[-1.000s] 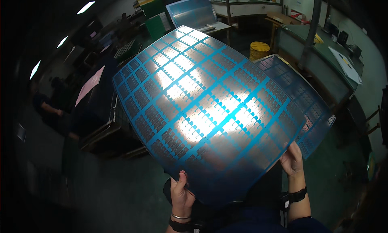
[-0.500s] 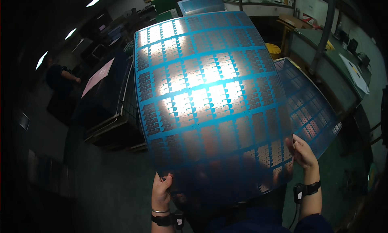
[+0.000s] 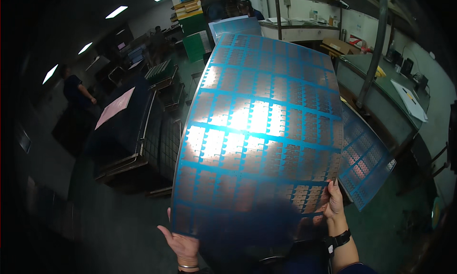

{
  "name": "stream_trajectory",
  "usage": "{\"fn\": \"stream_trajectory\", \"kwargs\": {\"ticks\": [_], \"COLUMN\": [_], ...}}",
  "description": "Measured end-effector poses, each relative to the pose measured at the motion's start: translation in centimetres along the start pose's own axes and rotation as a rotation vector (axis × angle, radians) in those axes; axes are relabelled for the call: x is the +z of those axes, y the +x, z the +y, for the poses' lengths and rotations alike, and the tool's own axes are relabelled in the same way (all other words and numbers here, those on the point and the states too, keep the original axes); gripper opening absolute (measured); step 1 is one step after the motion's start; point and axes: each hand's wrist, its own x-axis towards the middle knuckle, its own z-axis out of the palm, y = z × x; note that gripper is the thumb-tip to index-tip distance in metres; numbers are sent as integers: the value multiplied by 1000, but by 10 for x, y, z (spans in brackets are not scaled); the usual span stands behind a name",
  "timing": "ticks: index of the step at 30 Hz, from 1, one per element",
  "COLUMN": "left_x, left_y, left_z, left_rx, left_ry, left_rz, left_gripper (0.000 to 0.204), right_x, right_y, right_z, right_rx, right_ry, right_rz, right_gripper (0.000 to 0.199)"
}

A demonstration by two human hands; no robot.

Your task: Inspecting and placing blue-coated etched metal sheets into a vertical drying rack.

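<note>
A large, thin circuit board panel (image 3: 259, 152), coppery with a blue grid between rows of small repeated shapes, stands tilted before me and mirrors bright light. My right hand (image 3: 334, 203) grips its right edge low down, thumb on the front face; the other fingers are mostly hidden behind. At the lower left corner, my left hand (image 3: 184, 245) is open, thumb stretched away from the panel. Its palm lies against the corner, and one fingertip shows past the left edge. A second, similar panel (image 3: 364, 164) leans at the right, behind the one I hold.
Left of me stands a dark stack (image 3: 119, 131) on a wire-sided cart with a pink sheet (image 3: 115, 107) on top. A person (image 3: 77, 91) stands beyond it. At right is a green-topped workbench (image 3: 381, 79) with a metal post (image 3: 376, 50). More panels (image 3: 235, 26) stand ahead.
The panel has swung and tilted, its top now lower and further right. My left thumb has come off its front face. My right hand still grips the edge, lower and further left.
</note>
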Motion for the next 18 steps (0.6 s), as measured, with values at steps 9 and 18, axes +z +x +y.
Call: {"fn": "stream_trajectory", "kwargs": {"ticks": [9, 18], "left_x": [-57, -104], "left_y": [13, -4], "left_z": [-34, 48], "left_rx": [-6, 273], "left_ry": [102, 423], "left_rz": [99, 322], "left_gripper": [10, 5], "right_x": [30, 3], "right_y": [-15, -35], "right_z": [7, -59], "right_rx": [274, -109], "right_ry": [-64, -232], "right_rz": [-158, 82], "right_gripper": [37, 45]}}
